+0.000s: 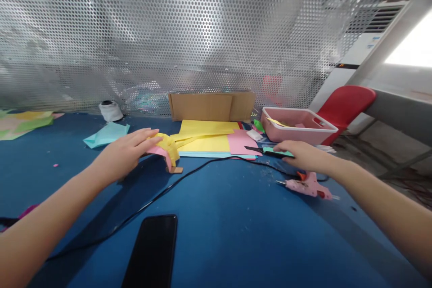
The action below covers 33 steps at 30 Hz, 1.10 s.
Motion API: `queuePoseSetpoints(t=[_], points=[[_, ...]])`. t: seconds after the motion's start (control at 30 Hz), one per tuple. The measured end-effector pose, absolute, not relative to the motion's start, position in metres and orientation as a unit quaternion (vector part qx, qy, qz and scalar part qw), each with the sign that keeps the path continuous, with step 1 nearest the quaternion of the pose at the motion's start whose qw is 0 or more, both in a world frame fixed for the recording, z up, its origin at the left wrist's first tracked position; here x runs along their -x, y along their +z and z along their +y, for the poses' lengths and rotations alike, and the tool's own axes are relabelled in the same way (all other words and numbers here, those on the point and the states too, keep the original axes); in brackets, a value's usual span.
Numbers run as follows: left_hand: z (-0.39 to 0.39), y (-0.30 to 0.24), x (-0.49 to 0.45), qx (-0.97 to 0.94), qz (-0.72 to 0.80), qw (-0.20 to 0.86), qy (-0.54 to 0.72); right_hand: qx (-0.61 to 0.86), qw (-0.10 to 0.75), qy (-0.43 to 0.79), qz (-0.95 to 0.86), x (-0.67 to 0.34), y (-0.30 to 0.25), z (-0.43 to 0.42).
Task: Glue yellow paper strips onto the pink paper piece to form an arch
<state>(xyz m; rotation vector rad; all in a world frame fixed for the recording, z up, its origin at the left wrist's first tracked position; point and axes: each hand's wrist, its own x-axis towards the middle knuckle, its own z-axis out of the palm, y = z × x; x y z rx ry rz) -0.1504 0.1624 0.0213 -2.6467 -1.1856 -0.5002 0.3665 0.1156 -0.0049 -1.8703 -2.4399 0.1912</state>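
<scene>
My left hand (125, 149) is closed on a folded paper piece (168, 147), yellow on top with a pink strip along its near side. A small brown cardboard tab (176, 170) shows at its lower end; my palm hides the rest. On the right, my right hand (305, 155) has its fingers around a utility knife (268, 151) with a green and black handle. Its dark blade points left, over a pink sheet (243, 140). Just below that hand lies a pink glue gun (308, 186), nozzle to the left.
Yellow sheets (205, 143) lie before a cardboard piece (205, 107). A pink basket (286, 134) stands right, near a red chair (351, 101). A black cord (192, 172) crosses the blue table. A phone (151, 252) lies in front; light-blue paper (107, 135) lies left. Perforated metal (151, 31) closes the back.
</scene>
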Motion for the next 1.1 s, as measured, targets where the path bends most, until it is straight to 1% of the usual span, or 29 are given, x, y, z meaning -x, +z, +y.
queuePoseSetpoints(t=[0.1, 0.27, 0.5, 0.57, 0.7, 0.8, 0.87, 0.9, 0.93, 1.0, 1.1], points=[[0.159, 0.021, 0.171, 0.888, -0.414, 0.113, -0.164, 0.613, 0.026, 0.093, -0.784, -0.384, 0.001, 0.099], [0.149, 0.019, 0.180, 0.854, -0.456, 0.103, -0.227, 0.618, 0.011, 0.132, -0.775, -0.407, 0.002, 0.079], [0.144, 0.015, 0.152, 0.863, -0.447, 0.086, -0.219, 0.616, 0.023, 0.132, -0.776, -0.405, -0.003, 0.076], [0.144, 0.017, 0.145, 0.860, -0.448, 0.089, -0.229, 0.622, 0.038, 0.117, -0.773, -0.400, -0.002, 0.078], [0.138, 0.030, 0.124, 0.848, -0.445, 0.106, -0.269, 0.625, 0.096, 0.069, -0.772, -0.366, 0.006, 0.080], [0.128, 0.048, 0.092, 0.848, -0.411, 0.125, -0.309, 0.596, 0.148, 0.090, -0.784, -0.312, 0.015, 0.081], [0.120, 0.058, 0.064, 0.853, -0.385, 0.125, -0.330, 0.536, 0.263, 0.196, -0.778, -0.269, 0.022, 0.081], [0.117, 0.062, 0.052, 0.857, -0.379, 0.118, -0.330, 0.492, 0.314, 0.231, -0.779, -0.249, 0.024, 0.083], [0.114, 0.065, 0.041, 0.861, -0.373, 0.110, -0.328, 0.455, 0.345, 0.258, -0.779, -0.230, 0.026, 0.084], [0.112, 0.068, 0.026, 0.875, -0.350, 0.102, -0.320, 0.409, 0.380, 0.303, -0.773, -0.200, 0.028, 0.090], [0.117, 0.062, 0.029, 0.863, -0.341, 0.113, -0.354, 0.405, 0.411, 0.382, -0.722, -0.174, 0.027, 0.103]])
